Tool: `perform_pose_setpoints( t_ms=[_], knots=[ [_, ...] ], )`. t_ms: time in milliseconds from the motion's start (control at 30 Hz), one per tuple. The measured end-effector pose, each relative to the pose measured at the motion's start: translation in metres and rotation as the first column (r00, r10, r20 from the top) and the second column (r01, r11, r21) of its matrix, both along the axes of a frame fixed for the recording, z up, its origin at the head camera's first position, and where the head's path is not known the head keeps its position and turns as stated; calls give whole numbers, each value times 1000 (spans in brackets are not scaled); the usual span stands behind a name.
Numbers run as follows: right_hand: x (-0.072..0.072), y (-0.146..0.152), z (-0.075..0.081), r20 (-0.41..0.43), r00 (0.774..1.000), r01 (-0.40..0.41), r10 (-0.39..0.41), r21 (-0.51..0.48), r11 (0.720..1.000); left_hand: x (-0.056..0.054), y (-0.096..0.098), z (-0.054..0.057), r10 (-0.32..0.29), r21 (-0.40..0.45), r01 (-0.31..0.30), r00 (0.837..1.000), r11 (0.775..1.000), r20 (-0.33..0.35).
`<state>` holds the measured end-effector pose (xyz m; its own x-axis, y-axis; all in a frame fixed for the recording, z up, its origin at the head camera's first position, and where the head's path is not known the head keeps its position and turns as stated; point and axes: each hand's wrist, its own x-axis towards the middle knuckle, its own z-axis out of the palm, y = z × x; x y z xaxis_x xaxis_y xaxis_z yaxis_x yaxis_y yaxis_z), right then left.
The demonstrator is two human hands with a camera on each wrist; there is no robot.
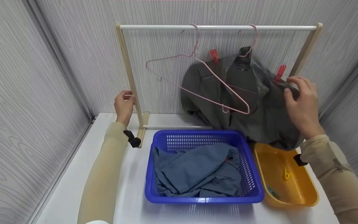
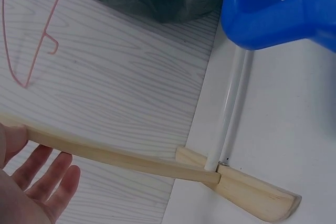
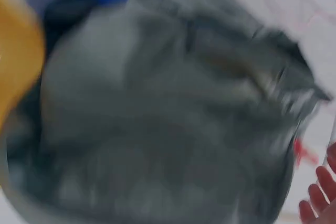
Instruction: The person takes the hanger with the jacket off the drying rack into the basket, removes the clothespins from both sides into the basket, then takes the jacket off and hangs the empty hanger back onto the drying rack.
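Note:
My left hand (image 1: 124,107) grips the left wooden post (image 2: 126,158) of a small garment rack, thumb against the wood. A dark grey-green jacket (image 1: 263,118) hangs by a pink wire hanger from the white rail (image 1: 222,28). Red clips sit at both its shoulders, one clip (image 1: 214,56) to the left and another clip (image 1: 280,74) to the right. Beside the right clip, my right hand (image 1: 305,102) holds its fingers bent and apart at the jacket's shoulder, gripping nothing visible. Another pink hanger (image 1: 197,40) hangs bare. The right wrist view is blurred.
Below the rack stands a blue basket (image 1: 204,200) with blue-grey clothing (image 1: 194,171) inside. To its right is a yellow basin (image 1: 291,189) holding a yellow clip (image 1: 286,175). The jacket's lower edge hangs over the basin's back. Wood-patterned walls enclose the white table (image 1: 70,189).

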<state>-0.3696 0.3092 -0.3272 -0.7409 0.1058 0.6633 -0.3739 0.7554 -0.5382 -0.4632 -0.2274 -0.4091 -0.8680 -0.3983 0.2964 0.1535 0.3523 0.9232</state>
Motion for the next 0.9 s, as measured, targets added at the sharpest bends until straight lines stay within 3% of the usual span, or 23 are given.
perform_pose_setpoints(
  t_ms=[133, 233, 433, 633, 900],
  knots=[
    [-11, 21, -5, 150, 989, -17, 8, 61, 998, 0, -1, 0, 5, -8, -5, 1000, 1000, 2],
    [-12, 30, -13, 204, 979, -14, -1, 71, 997, -1, 0, -2, 1, -11, -1, 1000, 1000, -5],
    [-10, 33, -19, 181, 982, 40, -49, 58, 998, -2, 0, -4, -1, -15, 1, 1000, 1000, -7],
    [-9, 31, -14, 103, 992, 67, -67, 5, 998, -1, 0, -4, -18, 0, 18, 1000, 1000, -13],
    [2, 39, -17, 77, 995, 60, -57, -38, 997, -2, -1, -3, -23, 11, 23, 1000, 1000, 2]
  ],
)
